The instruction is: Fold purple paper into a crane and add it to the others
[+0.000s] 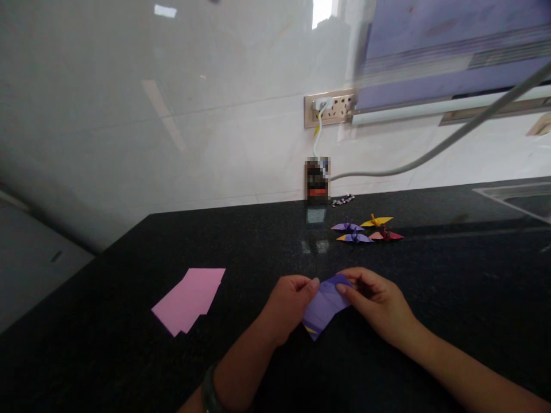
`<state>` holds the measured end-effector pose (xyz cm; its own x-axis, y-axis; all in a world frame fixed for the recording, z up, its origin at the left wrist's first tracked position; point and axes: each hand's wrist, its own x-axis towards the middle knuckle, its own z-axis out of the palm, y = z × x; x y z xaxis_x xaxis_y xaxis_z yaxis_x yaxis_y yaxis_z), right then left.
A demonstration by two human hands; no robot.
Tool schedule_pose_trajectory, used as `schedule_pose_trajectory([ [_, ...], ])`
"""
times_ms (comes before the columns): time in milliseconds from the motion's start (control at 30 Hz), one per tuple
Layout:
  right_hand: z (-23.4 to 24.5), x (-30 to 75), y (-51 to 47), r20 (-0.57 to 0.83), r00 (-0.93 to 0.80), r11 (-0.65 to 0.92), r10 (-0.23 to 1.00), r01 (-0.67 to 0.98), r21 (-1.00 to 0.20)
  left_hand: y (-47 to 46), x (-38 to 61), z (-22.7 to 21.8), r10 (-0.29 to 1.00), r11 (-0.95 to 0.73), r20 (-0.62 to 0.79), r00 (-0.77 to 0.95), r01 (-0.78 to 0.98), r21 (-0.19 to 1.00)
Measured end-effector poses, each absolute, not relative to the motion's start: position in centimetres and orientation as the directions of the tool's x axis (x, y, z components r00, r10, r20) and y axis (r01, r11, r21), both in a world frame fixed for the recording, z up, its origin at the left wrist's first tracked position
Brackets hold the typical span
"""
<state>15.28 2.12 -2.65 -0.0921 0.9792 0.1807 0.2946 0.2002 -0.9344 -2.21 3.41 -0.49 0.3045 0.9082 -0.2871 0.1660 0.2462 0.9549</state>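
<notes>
A partly folded sheet of purple origami paper (326, 304), with a yellow stripe near its lower corner, is held over the dark countertop. My left hand (290, 304) pinches its left side between thumb and fingers. On the upper right edge, my right hand (379, 301) grips the same sheet, thumb on top and fingers behind. Creases show across the paper. Beyond my hands stand several folded paper cranes: purple ones (355, 237), a yellow one (376, 221) and a red one (387, 235). Pink paper sheets (189, 299) lie overlapped to the left.
The black countertop (129, 275) meets a pale tiled wall. Against the wall stands a small blurred-out box (317, 180), beside a black-and-white beaded strand (343, 201). A grey cable (387, 172) runs right; a socket panel (329, 109) is above. A sink edge (508, 201) shows at right.
</notes>
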Motion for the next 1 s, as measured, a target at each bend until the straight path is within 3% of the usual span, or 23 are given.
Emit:
schedule_pose_trajectory([
  [167, -2.7, 15.2, 2.2, 0.18, -0.091, 0.198, 0.979, 0.261, -0.945, 3.5, -2.2, -0.6, 0.875, 0.294, -0.302, 0.377, 0.081, 0.952],
  [267, -2.7, 15.4, 2.2, 0.266, -0.078, 0.276, 0.961, 0.36, -0.891, 3.5, -2.2, -0.7, 0.881, 0.289, -0.302, 0.363, 0.091, 0.953],
  [400, -2.3, 16.0, 2.3, 0.504, -0.209, 0.526, 0.838, 0.555, -0.645, 3.6, -2.3, -1.0, 0.881, 0.312, -0.306, 0.361, 0.045, 0.949],
  [567, -2.0, 16.7, 2.7, 0.649, -0.407, 0.736, 0.643, 0.564, -0.375, 3.7, -2.4, -1.0, 0.872, 0.369, -0.317, 0.373, -0.075, 0.926],
  [767, -2.1, 17.0, 3.1, 0.663, -0.549, 0.829, 0.509, 0.519, -0.207, 3.9, -2.7, -0.8, 0.86, 0.417, -0.347, 0.374, -0.123, 0.901],
  [1000, -1.6, 17.1, 3.3, 0.631, -0.631, 0.87, 0.451, 0.468, -0.154, 4.1, -2.9, -0.5, 0.849, 0.445, -0.363, 0.385, -0.15, 0.883],
])
